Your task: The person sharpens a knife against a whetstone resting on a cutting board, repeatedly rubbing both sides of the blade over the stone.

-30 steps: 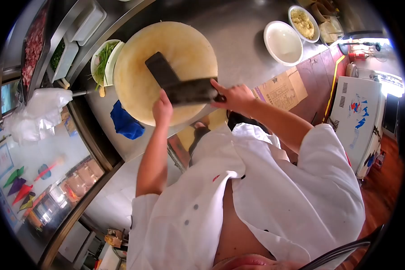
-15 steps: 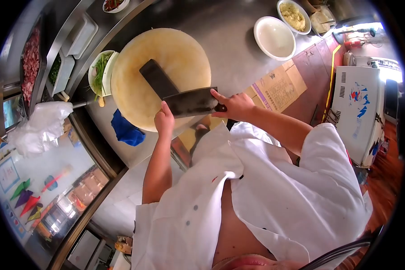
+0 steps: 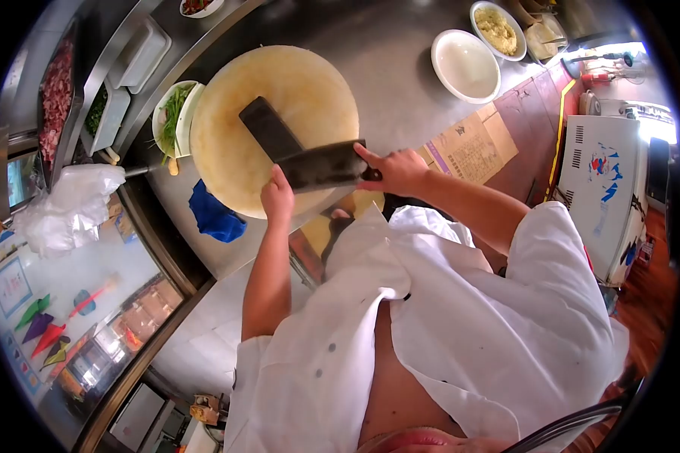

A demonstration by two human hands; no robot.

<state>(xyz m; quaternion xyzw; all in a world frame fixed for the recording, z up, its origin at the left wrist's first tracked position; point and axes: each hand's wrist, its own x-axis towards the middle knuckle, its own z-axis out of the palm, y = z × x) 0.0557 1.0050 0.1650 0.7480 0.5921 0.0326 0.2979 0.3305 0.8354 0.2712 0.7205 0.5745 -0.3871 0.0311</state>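
Note:
A dark cleaver (image 3: 323, 167) is held level over the near part of a round, thick chopping block (image 3: 319, 84). My right hand (image 3: 399, 171) is closed at its handle end, with a finger stretched along the blade. At the blade's other end, my left hand (image 3: 277, 196) grips the corner, thumb up. Under the blade's far edge lies a dark rectangular slab (image 3: 268, 126), which looks like a whetstone; its near end is hidden by the cleaver. I cannot tell whether blade and slab touch.
Left of the block are a bowl of green vegetables (image 3: 175, 113) and a blue cloth (image 3: 213, 214). A white bowl (image 3: 466, 66), a bowl of yellowish minced food (image 3: 496, 34) and flattened cardboard (image 3: 472, 147) lie to the right. A tray of diced meat (image 3: 57, 98) stands far left.
The whole view has shifted slightly. Both hands keep their hold on the cleaver, which has moved little or not at all relative to the slab.

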